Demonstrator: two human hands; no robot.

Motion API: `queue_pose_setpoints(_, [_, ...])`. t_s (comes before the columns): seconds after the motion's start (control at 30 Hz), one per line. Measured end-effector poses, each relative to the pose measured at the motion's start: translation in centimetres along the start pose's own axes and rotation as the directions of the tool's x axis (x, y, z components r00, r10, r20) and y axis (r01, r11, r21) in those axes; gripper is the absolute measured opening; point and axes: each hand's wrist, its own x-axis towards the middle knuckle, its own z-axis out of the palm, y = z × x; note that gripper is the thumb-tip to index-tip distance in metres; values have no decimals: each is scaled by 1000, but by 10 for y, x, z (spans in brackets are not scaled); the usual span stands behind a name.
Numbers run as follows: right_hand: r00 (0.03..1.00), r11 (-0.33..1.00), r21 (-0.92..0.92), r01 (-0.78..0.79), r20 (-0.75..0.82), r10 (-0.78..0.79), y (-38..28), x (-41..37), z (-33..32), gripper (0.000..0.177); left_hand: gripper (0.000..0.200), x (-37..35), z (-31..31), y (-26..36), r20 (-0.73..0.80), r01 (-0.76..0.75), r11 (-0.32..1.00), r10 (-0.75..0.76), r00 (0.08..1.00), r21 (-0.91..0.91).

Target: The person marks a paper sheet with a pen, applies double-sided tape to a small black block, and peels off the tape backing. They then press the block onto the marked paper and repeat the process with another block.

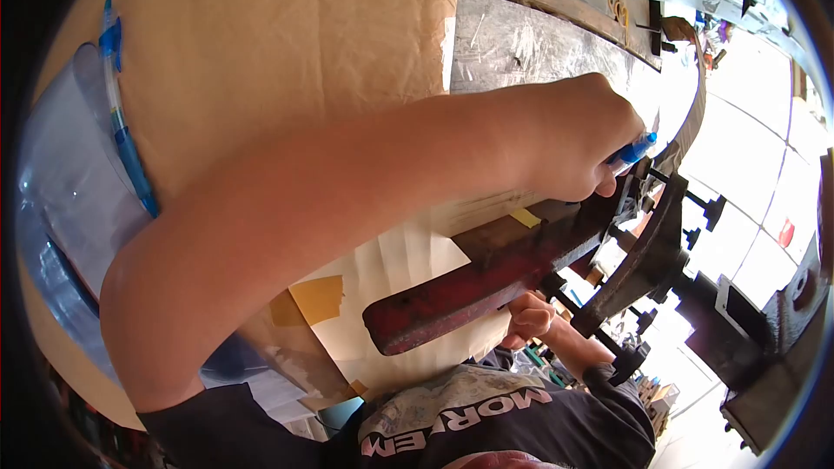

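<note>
My left hand [591,135] reaches across the view, its fingers closed round a blue pen [634,152] close to the black metal machine part [647,260]. Below it, a worn dark red bar [460,295] slants across the view. At the lower end of the machine part, beside the bar, is my right hand [530,317] with its fingers curled in. What it grips, if anything, is hidden.
Brown paper [287,26] covers the table at the upper left. A second blue pen [126,139] lies beside clear plastic [69,174]. A scratched metal plate [521,43] and cream paper with a tan patch [317,297] also show. Black screw knobs [714,213] stick out from the machine.
</note>
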Motion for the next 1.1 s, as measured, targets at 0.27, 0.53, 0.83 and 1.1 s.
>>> queue_pose_setpoints(0.27, [985, 999, 32, 27, -171, -21, 8, -11, 17, 41, 12, -4, 6, -10, -7, 5, 997, -4, 1000, 83])
queue_pose_setpoints(0.53, [995, 999, 20, 29, -93, -27, 3, 8, 12, 41, 9, -6, 9, -13, 77, 71, 994, -77, 994, 80])
queue_pose_setpoints(0.83, [1000, 999, -30, 23, -20, -24, -1, 18, 5, 41, 8, -7, 17, -16, 87, 52, 993, -62, 994, 108])
queue_pose_setpoints(1.1, [1000, 999, -37, -8, -11, 7, -5, 18, 7, 43, 10, -7, 18, -15, 75, 42, 991, -53, 996, 130])
